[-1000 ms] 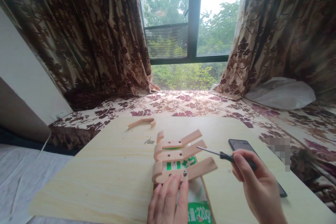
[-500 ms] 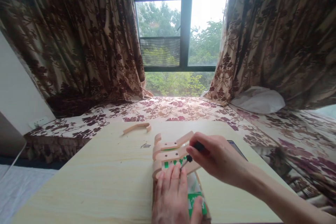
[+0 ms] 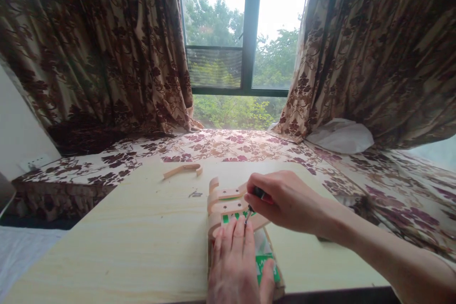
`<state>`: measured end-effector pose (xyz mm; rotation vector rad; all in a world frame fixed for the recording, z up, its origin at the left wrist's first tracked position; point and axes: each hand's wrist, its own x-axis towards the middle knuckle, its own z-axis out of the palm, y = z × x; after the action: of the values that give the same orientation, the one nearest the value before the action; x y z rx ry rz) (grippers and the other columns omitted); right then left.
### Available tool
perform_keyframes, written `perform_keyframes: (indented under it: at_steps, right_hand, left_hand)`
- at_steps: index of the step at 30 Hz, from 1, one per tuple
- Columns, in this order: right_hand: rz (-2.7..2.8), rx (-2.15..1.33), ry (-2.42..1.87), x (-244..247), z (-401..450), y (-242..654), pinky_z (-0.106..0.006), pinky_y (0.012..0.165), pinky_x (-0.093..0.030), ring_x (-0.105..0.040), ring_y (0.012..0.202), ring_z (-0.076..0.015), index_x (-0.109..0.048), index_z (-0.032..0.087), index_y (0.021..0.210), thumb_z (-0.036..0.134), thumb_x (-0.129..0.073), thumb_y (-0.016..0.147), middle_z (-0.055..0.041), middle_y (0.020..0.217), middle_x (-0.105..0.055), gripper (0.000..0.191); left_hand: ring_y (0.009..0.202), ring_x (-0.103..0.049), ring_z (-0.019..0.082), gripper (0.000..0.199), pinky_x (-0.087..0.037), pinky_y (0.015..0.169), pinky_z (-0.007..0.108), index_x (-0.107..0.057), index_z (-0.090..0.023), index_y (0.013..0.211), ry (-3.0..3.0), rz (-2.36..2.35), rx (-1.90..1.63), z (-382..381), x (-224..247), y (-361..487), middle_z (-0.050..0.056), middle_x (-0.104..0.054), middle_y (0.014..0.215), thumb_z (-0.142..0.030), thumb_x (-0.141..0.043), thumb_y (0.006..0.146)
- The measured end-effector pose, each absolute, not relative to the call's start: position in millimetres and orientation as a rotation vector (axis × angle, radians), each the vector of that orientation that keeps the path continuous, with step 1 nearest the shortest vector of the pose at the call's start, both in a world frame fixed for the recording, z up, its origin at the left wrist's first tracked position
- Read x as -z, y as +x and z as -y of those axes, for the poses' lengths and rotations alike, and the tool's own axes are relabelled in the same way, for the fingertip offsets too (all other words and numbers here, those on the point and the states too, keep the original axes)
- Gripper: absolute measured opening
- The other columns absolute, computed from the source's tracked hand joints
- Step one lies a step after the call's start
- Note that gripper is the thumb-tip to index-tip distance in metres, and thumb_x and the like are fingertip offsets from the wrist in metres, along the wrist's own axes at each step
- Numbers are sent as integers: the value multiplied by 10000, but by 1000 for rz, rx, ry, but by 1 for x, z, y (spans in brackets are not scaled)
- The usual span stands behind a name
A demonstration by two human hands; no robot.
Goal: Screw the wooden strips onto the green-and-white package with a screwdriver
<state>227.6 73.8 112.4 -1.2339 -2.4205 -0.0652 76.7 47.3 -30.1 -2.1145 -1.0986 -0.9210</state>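
Observation:
My right hand (image 3: 281,197) is closed round the dark handle of a screwdriver (image 3: 258,193). Its thin shaft slants down to the fingertips of my left hand (image 3: 233,266), where the exact tip contact is hard to make out. That left hand lies flat, fingers stretched forward, pressing on the nearest curved wooden hook (image 3: 261,220) and the box beneath. Two more curved wooden hooks, a middle one (image 3: 231,207) and a far one (image 3: 228,193), lie side by side beyond it, each with two dark screw heads. Under them sits a cardboard box (image 3: 281,281) with green-and-white print.
On the pale wooden table (image 3: 135,242), a loose wooden hook (image 3: 180,169) lies at the far left, with a small pile of screws (image 3: 195,194) nearer. A dark flat object (image 3: 323,239) is partly hidden under my right forearm. Beyond is a floral-covered ledge (image 3: 235,145).
My right hand with the screwdriver has shifted slightly left, and the handle has turned a little. My left hand stays on the hook and box. The whole view has swung slightly.

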Motion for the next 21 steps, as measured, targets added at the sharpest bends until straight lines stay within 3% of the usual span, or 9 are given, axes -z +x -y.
perform_keyframes:
  at_steps: [7, 13, 21]
  right_hand:
    - [2596, -18, -1120, -127, -78, 228, -217, 521, -254, -433, 521, -76, -570, 180, 791, 209, -514, 830, 27, 606, -583, 74]
    - [2726, -51, -956, -135, -80, 227, -216, 530, -263, -446, 564, -74, -567, 179, 802, 166, -509, 823, 19, 676, -603, 63]
    - [2748, -47, -1033, -139, -81, 224, -230, 534, -274, -458, 569, -91, -565, 174, 817, 181, -476, 851, -3, 685, -618, 96]
  left_hand:
    - [1055, -572, 255, 550, -341, 957, 429, -640, -98, 1014, -1964, 1222, 1271, -51, 41, 95, 121, -665, 1085, -441, -223, 913]
    - [1035, -574, 238, 507, -362, 913, 379, -626, -116, 1064, -2070, 992, 915, -55, 34, 74, 97, -666, 1094, -523, -437, 827]
    - [1023, -560, 227, 502, -366, 887, 369, -633, -148, 1053, -2044, 946, 857, -61, 40, 67, 75, -673, 1071, -545, -453, 804]
